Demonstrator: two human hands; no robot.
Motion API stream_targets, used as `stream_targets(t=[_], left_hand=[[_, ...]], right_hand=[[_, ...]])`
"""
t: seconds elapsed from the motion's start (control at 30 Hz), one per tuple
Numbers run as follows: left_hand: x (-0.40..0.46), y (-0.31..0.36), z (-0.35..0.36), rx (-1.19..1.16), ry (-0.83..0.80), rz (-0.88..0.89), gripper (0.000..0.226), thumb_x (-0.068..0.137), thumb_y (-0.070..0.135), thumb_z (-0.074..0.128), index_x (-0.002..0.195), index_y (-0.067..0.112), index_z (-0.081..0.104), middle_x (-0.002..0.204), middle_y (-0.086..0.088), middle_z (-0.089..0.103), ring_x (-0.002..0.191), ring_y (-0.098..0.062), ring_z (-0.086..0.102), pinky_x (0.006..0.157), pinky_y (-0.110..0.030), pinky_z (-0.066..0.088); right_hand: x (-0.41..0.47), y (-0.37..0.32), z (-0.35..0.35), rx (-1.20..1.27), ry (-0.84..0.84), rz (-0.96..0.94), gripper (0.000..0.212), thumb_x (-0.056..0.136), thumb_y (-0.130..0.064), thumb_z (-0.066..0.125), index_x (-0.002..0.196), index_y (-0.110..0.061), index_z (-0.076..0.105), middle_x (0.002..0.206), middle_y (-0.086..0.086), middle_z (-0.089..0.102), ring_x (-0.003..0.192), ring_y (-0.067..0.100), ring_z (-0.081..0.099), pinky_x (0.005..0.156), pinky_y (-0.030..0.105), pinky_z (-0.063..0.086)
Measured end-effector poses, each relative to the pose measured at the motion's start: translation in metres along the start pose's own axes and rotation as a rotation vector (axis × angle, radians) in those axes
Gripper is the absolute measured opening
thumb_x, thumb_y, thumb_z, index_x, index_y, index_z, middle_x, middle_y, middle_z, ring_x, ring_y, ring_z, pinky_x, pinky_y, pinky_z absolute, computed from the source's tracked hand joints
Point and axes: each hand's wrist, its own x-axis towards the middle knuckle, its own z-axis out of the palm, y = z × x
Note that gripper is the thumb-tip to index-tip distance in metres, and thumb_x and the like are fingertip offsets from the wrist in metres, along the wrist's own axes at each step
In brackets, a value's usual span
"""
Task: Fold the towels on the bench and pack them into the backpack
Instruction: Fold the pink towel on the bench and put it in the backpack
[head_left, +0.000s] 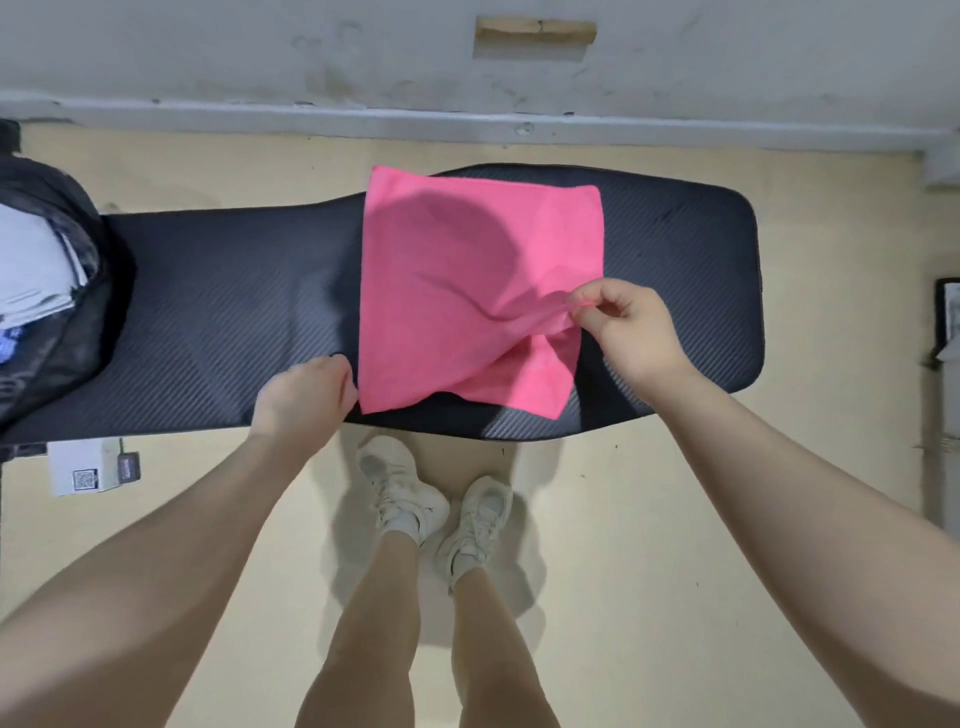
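A pink towel (467, 280) is spread across the dark padded bench (234, 322), right of the bench's middle, its far edge just overhanging the bench at 12 o'clock. Most of it lies flat; the near right part is lifted and creased. The right hand (631, 332) is seen at 3 o'clock of the towel, thumb and forefinger closed in a pinch on the raised right edge, the remaining fingers curled. The left hand (306, 397) is placed at the near left corner, about 7 o'clock, fingers curled at the hem; a grip on the corner is likely, though the fingertips are hidden. An open backpack (57, 291) is set on the bench at 9 o'clock, well apart from the towel, with pale folded cloth visible inside. The towel is judged light, thin and limp: it sags between held points, wrinkles readily and carries no stiffness of its own. It is best taken at corners or along a hem, two points at once, so an edge stays taut while being laid over. The ribbed bench cover may drag on the cloth. White shoes (431, 509) are seen below on the floor.
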Motion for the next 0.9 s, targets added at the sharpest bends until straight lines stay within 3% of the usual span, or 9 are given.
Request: stream_targets(t=[0.13, 0.2, 0.3, 0.5, 0.63, 0.8, 0.9], left_hand=[[-0.011, 0.006, 0.005, -0.102, 0.01, 0.086, 0.021, 0.093, 0.022, 0.045, 0.103, 0.006, 0.054, 0.103, -0.012, 0.057, 0.087, -0.033, 0.056, 0.068, -0.038, 0.04], [-0.005, 0.024, 0.014, -0.152, 0.01, 0.18, 0.034, 0.088, 0.03, 0.057, 0.11, 0.005, 0.055, 0.106, -0.013, 0.056, 0.092, -0.033, 0.056, 0.069, -0.039, 0.041], [0.006, 0.062, 0.031, -0.133, 0.006, 0.24, 0.046, 0.079, 0.04, 0.066, 0.103, 0.003, 0.055, 0.102, -0.015, 0.055, 0.091, -0.033, 0.055, 0.07, -0.042, 0.04], [0.028, 0.089, 0.031, -0.144, 0.095, 0.012, 0.022, 0.088, 0.01, 0.049, 0.108, 0.002, 0.05, 0.11, -0.018, 0.054, 0.1, -0.036, 0.051, 0.077, -0.042, 0.035], [0.024, 0.043, 0.015, -0.207, 0.156, -0.034, 0.016, 0.083, 0.004, 0.053, 0.099, 0.002, 0.05, 0.103, -0.019, 0.05, 0.088, -0.039, 0.054, 0.065, -0.041, 0.034], [0.011, -0.01, 0.018, -0.184, 0.119, 0.146, 0.018, 0.077, -0.007, 0.055, 0.094, 0.0, 0.056, 0.099, -0.019, 0.048, 0.078, -0.037, 0.052, 0.058, -0.039, 0.037], [0.006, -0.02, 0.038, -0.06, 0.05, 0.221, 0.023, 0.074, -0.006, 0.059, 0.096, 0.0, 0.06, 0.1, -0.022, 0.051, 0.075, -0.04, 0.053, 0.061, -0.046, 0.046]], right_hand=[[-0.008, 0.006, 0.012, -0.027, 0.03, -0.017, 0.024, 0.073, -0.012, 0.055, 0.065, -0.034, 0.061, 0.081, 0.015, 0.068, 0.079, 0.036, 0.063, 0.085, 0.049, 0.05], [-0.008, 0.007, 0.015, 0.041, 0.07, -0.014, 0.028, 0.08, -0.004, 0.055, 0.066, -0.029, 0.058, 0.075, 0.014, 0.062, 0.07, 0.028, 0.057, 0.076, 0.04, 0.049], [-0.009, 0.005, 0.02, 0.268, 0.115, 0.029, 0.029, 0.087, 0.003, 0.05, 0.069, -0.02, 0.057, 0.071, 0.009, 0.052, 0.068, 0.019, 0.047, 0.066, 0.029, 0.042], [-0.016, -0.005, 0.011, 0.598, 0.141, 0.158, 0.031, 0.084, 0.009, 0.044, 0.067, -0.013, 0.057, 0.059, -0.003, 0.059, 0.059, 0.009, 0.052, 0.064, 0.02, 0.046], [-0.018, 0.003, 0.005, 0.479, 0.168, 0.12, 0.031, 0.079, 0.014, 0.05, 0.066, -0.013, 0.06, 0.07, 0.002, 0.06, 0.073, 0.014, 0.054, 0.078, 0.023, 0.043], [-0.032, 0.047, 0.03, 0.248, 0.044, 0.228, 0.025, 0.08, 0.009, 0.057, 0.07, -0.012, 0.066, 0.078, 0.003, 0.064, 0.075, 0.013, 0.056, 0.071, 0.015, 0.045], [-0.042, 0.075, 0.047, -0.042, 0.061, 0.31, 0.016, 0.08, 0.004, 0.059, 0.083, -0.006, 0.071, 0.092, 0.003, 0.064, 0.088, 0.014, 0.056, 0.081, 0.017, 0.04]])
